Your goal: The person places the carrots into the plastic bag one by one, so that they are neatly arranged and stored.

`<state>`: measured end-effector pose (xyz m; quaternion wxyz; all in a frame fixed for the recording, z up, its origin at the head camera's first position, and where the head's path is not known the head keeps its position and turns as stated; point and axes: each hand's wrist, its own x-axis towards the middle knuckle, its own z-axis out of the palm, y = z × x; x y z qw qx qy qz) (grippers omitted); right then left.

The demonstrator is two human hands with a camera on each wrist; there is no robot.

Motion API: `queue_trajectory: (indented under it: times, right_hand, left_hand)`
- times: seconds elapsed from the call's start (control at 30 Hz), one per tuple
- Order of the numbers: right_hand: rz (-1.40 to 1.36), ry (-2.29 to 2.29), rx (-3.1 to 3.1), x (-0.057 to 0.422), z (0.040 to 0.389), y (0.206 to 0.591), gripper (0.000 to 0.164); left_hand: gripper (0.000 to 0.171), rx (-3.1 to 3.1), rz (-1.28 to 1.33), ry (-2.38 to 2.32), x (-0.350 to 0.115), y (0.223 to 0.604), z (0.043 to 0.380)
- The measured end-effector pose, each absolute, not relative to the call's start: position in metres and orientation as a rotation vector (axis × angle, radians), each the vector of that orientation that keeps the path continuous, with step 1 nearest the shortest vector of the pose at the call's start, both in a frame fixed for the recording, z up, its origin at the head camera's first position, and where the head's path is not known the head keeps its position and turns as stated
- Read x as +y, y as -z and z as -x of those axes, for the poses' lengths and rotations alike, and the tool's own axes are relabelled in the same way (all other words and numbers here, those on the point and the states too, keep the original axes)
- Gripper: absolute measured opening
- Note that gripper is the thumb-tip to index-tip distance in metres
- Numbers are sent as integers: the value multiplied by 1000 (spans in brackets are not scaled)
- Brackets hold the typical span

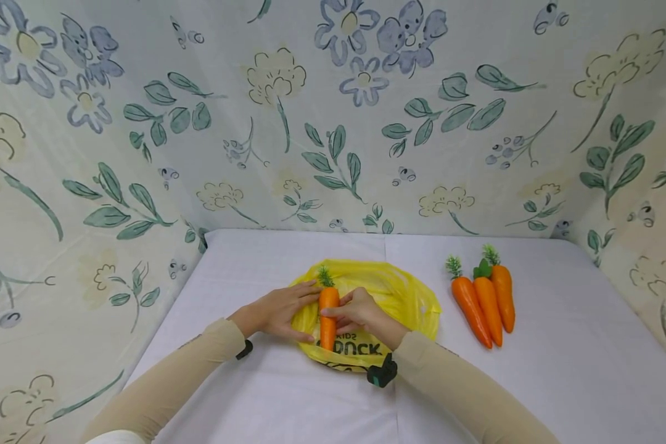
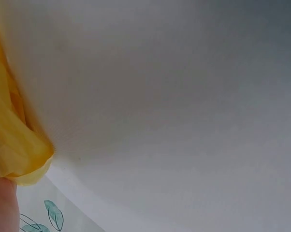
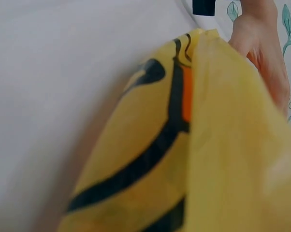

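Note:
In the head view, a yellow plastic bag (image 1: 399, 277) with dark lettering lies spread on the table, its mouth facing up. My right hand (image 1: 363, 314) pinches an orange carrot (image 1: 328, 302) with a leafy green top, over the inside of the bag. At the bag's left edge is my left hand (image 1: 283, 311), its fingers stretched toward the carrot's top and its thumb lower along the rim. The right wrist view is filled by the bag's yellow side (image 3: 232, 145), with the left hand (image 3: 264, 53) behind it. Folded yellow plastic (image 2: 20, 145) shows in the left wrist view.
Right of the bag, three more carrots lie side by side: a left one (image 1: 470, 311), a middle one (image 1: 487, 308) and a right one (image 1: 503, 296). A white cloth (image 1: 560, 370) covers the table. Floral fabric (image 1: 355, 154) hangs along the back and sides.

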<state>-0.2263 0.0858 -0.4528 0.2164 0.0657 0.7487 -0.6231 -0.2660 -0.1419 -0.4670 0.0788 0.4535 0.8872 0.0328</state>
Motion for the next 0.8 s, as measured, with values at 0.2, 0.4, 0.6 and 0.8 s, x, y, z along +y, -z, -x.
queue_trajectory:
  times: [0.2, 0.4, 0.6, 0.8]
  right_hand:
    - [-180, 1705, 2100, 88, 226, 449, 53]
    - [-175, 1665, 2127, 92, 227, 442, 48]
    - [-149, 1673, 2143, 100, 227, 427, 44]
    - [-102, 1754, 2075, 117, 230, 405, 40]
  left_hand:
    - [99, 2651, -1359, -77, -142, 468, 267]
    - [100, 2651, -1365, -76, -142, 469, 268]
    - [103, 2657, -1330, -54, -142, 472, 268]
    - [104, 2665, -1331, -27, -141, 472, 268]
